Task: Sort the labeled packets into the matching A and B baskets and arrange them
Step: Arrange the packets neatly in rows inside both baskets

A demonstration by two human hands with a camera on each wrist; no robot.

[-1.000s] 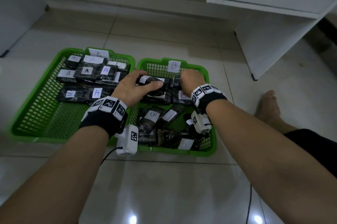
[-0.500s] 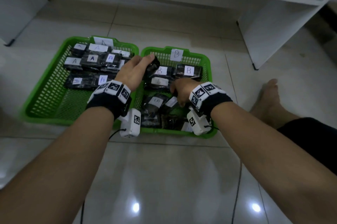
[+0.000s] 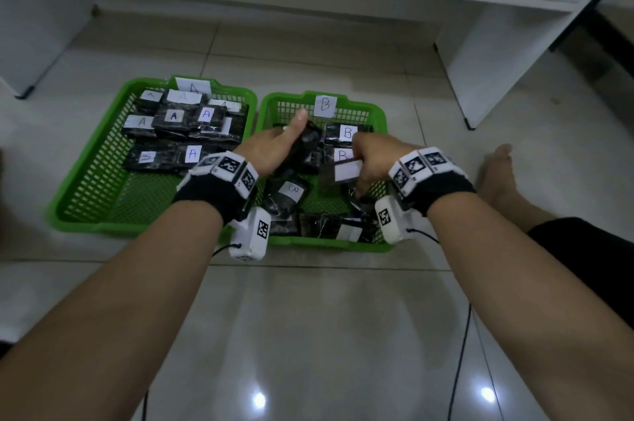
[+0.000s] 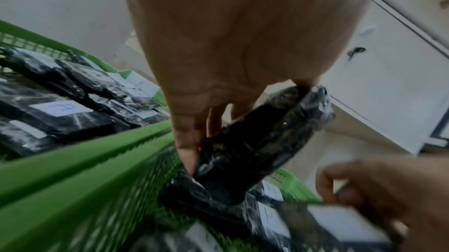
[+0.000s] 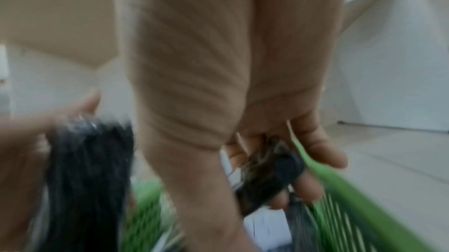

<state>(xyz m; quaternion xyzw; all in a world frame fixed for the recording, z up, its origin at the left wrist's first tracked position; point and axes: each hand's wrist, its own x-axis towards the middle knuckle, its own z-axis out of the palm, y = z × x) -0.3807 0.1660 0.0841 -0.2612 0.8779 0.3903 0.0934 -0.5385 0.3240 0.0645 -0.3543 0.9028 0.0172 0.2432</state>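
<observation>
Two green baskets sit side by side on the floor. Basket A (image 3: pixel 103 160) on the left holds several black packets with white A labels (image 3: pixel 173 116). Basket B (image 3: pixel 374 111) on the right holds black packets with B labels (image 3: pixel 347 132). My left hand (image 3: pixel 274 149) grips a black packet (image 3: pixel 302 146) (image 4: pixel 255 141), tilted on edge over the left part of basket B. My right hand (image 3: pixel 374 156) pinches another black packet (image 3: pixel 339 173) (image 5: pixel 269 175) by its end, its white label facing up, above the middle of basket B.
A white cabinet (image 3: pixel 497 53) stands at the back right, and a white panel (image 3: pixel 31 19) at the back left. A bare foot (image 3: pixel 497 173) rests on the tiles to the right of basket B. Cables (image 3: pixel 459 352) trail over the glossy floor near me.
My left hand has tipped its packet up on edge over basket B. My right hand has picked up a packet from the basket and holds it up; earlier it was reaching down among the packets.
</observation>
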